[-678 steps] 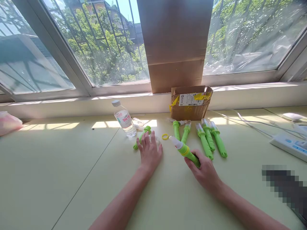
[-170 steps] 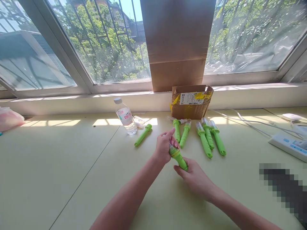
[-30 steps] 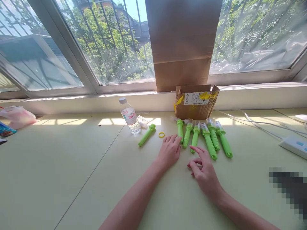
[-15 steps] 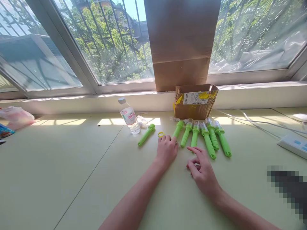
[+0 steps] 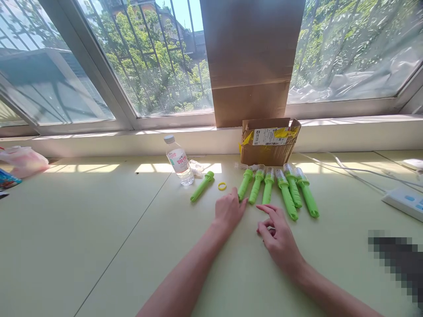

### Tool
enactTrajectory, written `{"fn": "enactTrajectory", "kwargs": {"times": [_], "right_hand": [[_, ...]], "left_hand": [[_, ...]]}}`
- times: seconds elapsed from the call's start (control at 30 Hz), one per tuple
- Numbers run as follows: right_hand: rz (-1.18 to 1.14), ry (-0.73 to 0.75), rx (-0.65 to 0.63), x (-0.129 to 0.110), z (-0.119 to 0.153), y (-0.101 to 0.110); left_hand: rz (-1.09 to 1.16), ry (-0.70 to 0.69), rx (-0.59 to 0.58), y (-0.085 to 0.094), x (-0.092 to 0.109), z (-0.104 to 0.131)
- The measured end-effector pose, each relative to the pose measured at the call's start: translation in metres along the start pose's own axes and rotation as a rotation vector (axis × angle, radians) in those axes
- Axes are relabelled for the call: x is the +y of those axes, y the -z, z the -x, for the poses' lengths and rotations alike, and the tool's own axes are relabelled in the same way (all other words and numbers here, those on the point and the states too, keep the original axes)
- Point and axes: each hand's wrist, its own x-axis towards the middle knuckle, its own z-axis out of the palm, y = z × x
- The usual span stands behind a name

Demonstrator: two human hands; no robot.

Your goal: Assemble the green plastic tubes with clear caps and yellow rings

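Several green handles with clear caps lie in a fanned row in front of the cardboard box. My left hand (image 5: 229, 207) rests on the table at the lower end of the leftmost capped handle (image 5: 245, 184), its thumb and a finger spread around that end. My right hand (image 5: 276, 229) is below the middle of the row, near another capped handle (image 5: 268, 187); its index finger is stretched out, the others curl loosely, and nothing shows in it. Apart to the left lie an uncapped green handle (image 5: 202, 186) and a yellow ring (image 5: 222, 186).
A clear water bottle (image 5: 179, 161) and a crumpled wrapper (image 5: 197, 167) stand left of the box (image 5: 267, 147). At the far left is a pinkish bag (image 5: 24, 160). A power strip (image 5: 403, 199) with cables lies at the right.
The fingers of my left hand have drawn back toward me, from alongside the leftmost capped handle to its lower end. My right hand has hardly moved.
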Motion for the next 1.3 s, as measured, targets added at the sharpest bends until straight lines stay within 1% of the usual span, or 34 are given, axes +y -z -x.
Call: {"fn": "enactTrajectory", "kwargs": {"times": [0.1, 0.2, 0.3, 0.37, 0.4, 0.43, 0.47, 0.5, 0.53, 0.57, 0.63, 0.67, 0.7, 0.73, 0.83, 0.9, 0.93, 1.0, 1.1, 1.13, 1.2, 1.3], "right_hand": [[0.005, 0.002, -0.004, 0.001, 0.001, 0.0], [0.008, 0.006, -0.017, 0.001, 0.001, 0.001], [0.015, 0.014, -0.029, 0.0, 0.0, 0.001], [0.022, 0.015, -0.034, -0.001, 0.0, 0.001], [0.022, 0.014, -0.033, -0.002, 0.001, 0.001], [0.017, 0.01, -0.031, -0.002, 0.001, 0.001], [0.003, 0.006, -0.028, -0.002, 0.001, 0.001], [-0.021, 0.001, -0.022, -0.002, 0.002, 0.0], [-0.06, -0.003, -0.016, -0.002, 0.002, 0.0], [-0.112, -0.004, -0.009, -0.002, 0.002, 0.001], [-0.228, 0.0, 0.023, -0.001, 0.001, 0.001], [-0.28, -0.004, 0.054, -0.002, 0.0, 0.002], [-0.321, -0.018, 0.091, -0.002, -0.001, 0.002], [-0.352, -0.04, 0.131, -0.002, -0.002, 0.003], [-0.411, -0.128, 0.204, -0.004, -0.005, 0.005], [-0.444, -0.161, 0.216, -0.003, -0.006, 0.006], [-0.457, -0.171, 0.218, -0.002, -0.007, 0.006], [-0.466, -0.191, 0.211, 0.0, -0.007, 0.006], [-0.463, -0.211, 0.174, 0.002, -0.008, 0.006], [-0.46, -0.216, 0.164, 0.001, -0.008, 0.006], [-0.447, -0.229, 0.149, 0.0, -0.008, 0.005], [-0.407, -0.241, 0.12, -0.001, -0.008, 0.004]], "left_hand": [[-0.024, -0.008, -0.033, 0.0, 0.001, 0.0], [-0.016, 0.024, -0.012, 0.0, 0.002, 0.0], [0.071, 0.094, 0.08, 0.001, -0.001, -0.001], [0.178, 0.141, 0.184, 0.001, -0.005, -0.002], [0.235, 0.141, 0.25, 0.001, -0.007, -0.002], [0.284, 0.098, 0.32, 0.0, -0.009, -0.002], [0.32, 0.018, 0.383, 0.0, -0.011, -0.001], [0.342, -0.084, 0.431, -0.001, -0.012, 0.001], [0.349, -0.219, 0.459, -0.002, -0.011, 0.003], [0.345, -0.326, 0.455, -0.003, -0.01, 0.005], [0.322, -0.487, 0.416, -0.004, -0.003, 0.011], [0.276, -0.626, 0.379, -0.004, 0.001, 0.015], [0.236, -0.708, 0.34, -0.004, 0.005, 0.017], [0.198, -0.735, 0.274, -0.002, 0.009, 0.02], [0.137, -0.698, 0.098, 0.003, 0.016, 0.025], [0.162, -0.658, 0.024, 0.006, 0.015, 0.025], [0.191, -0.63, 0.012, 0.007, 0.014, 0.025], [0.253, -0.533, 0.04, 0.005, 0.011, 0.022], [0.305, -0.335, 0.148, -0.002, 0.006, 0.015], [0.317, -0.294, 0.171, -0.004, 0.004, 0.013], [0.327, -0.251, 0.173, -0.008, 0.002, 0.009], [0.28, -0.236, 0.133, -0.009, 0.001, 0.005]]}}
